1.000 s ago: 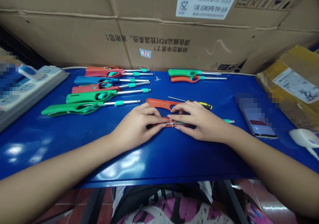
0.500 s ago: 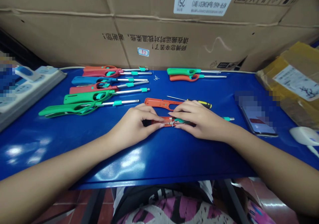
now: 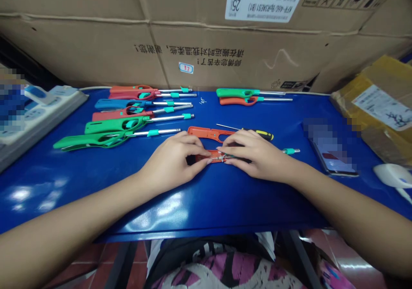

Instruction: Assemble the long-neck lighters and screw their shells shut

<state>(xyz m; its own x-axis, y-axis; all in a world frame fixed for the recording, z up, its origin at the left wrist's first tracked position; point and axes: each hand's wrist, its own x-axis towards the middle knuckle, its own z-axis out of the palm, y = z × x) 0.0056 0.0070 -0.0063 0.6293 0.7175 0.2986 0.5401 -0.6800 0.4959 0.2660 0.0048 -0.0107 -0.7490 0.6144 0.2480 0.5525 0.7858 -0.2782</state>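
Between my hands lies an opened orange lighter of the long-barrelled kind, its inner parts showing. My left hand pinches its left end with thumb and fingertips. From the other side my right hand grips the lighter, covering much of its right half. A metal barrel tip with a teal sleeve sticks out past my right hand. Just behind lies a loose orange handle half, close to my fingers. A yellow-and-black screwdriver rests behind my right hand, partly hidden by it.
Several long lighters in green, red, blue and orange lie at the left. A green lighter and an orange lighter lie at the back. A power strip, phone, white device and cardboard boxes surround the blue table.
The lighter's teal-sleeved tip has shifted slightly left, and more of the sleeve shows. My fingers shift only a little, and both hands keep their hold on the lighter.
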